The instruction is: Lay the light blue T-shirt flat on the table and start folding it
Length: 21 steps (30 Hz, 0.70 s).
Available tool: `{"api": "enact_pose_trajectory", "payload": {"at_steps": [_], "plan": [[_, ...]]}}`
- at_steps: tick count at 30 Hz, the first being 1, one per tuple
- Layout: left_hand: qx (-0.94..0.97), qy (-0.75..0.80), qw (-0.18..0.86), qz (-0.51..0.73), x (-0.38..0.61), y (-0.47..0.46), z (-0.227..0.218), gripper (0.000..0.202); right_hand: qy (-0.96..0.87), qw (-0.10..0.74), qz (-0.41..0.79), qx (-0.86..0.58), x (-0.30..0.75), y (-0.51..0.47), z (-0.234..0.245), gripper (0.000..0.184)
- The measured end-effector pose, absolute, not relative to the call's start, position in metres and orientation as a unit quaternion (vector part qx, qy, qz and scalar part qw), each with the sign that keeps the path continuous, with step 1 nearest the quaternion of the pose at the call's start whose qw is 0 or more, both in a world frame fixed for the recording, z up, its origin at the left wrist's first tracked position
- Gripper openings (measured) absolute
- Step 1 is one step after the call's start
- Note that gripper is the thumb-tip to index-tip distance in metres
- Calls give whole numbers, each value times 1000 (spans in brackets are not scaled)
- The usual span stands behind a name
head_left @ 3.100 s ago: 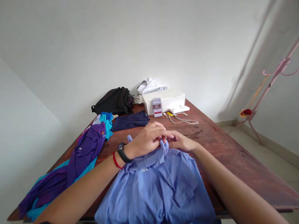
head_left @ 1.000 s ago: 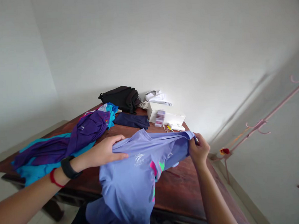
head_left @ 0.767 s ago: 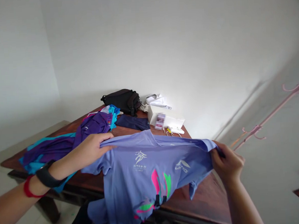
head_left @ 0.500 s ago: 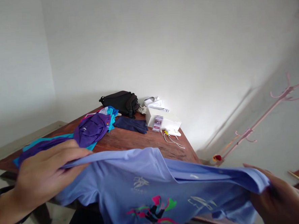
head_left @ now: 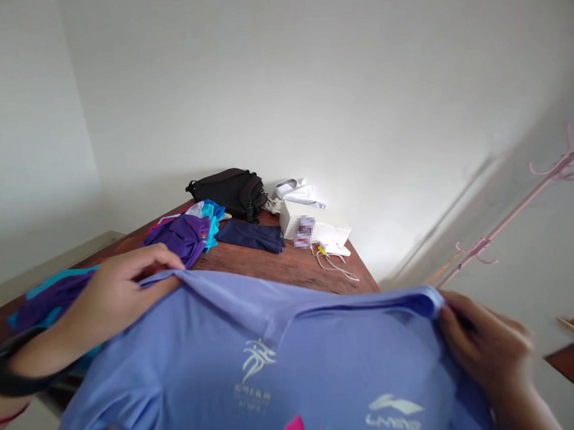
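Note:
A periwinkle-blue T-shirt (head_left: 325, 362) hangs stretched between my hands, its front toward me, with white logos on the chest and a pink and green print at the bottom edge of the view. My left hand (head_left: 126, 283) pinches the shoulder on the left. On the other side my right hand (head_left: 489, 345) grips the fabric at the right end of the neckline. The left sleeve droops below my left wrist, which wears a black band (head_left: 9, 368). The shirt's lower part lies outside the view.
Beyond the shirt stands a brown wooden table (head_left: 251, 269). On it are a pile of purple and turquoise clothes (head_left: 184, 237), folded navy cloth (head_left: 249, 235), a black bag (head_left: 227, 193), a white box (head_left: 317, 223) and a white cord (head_left: 336, 270). A pink coat rack (head_left: 515, 211) leans in view at right.
Both hands have risen, lifting the shirt and pulling it flatter, so its logos now show clearly. My right hand has moved inward to the left. The print has dropped lower in view.

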<state>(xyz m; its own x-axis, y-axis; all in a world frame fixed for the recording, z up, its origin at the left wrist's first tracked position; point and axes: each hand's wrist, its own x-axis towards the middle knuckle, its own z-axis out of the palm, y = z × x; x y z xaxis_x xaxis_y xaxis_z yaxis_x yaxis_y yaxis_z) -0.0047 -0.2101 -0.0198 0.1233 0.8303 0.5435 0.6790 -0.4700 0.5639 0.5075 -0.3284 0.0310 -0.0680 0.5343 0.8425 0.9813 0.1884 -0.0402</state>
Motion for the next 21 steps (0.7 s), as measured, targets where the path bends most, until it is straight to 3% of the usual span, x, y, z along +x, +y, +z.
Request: {"api": "enact_pose_trajectory", "payload": {"at_steps": [5,8,12,17,21], "plan": [[807,496,154,281,39,-111,-70,31,-741,250,-81,-618,520,-202,-35,41],[823,522,120,189,56,-72,-104,23,-727,186,-31,-660,516,-149,-89,40],[820,539,65,179,77,-57,-121,16,-692,132,9,-710,509,-117,-140,38],[848,495,18,188,112,-71,-114,31,-687,120,-21,-716,509,-115,-145,36],[933,315,113,133,157,-88,-125,51,-694,106,-67,-709,483,-127,-132,46]]}}
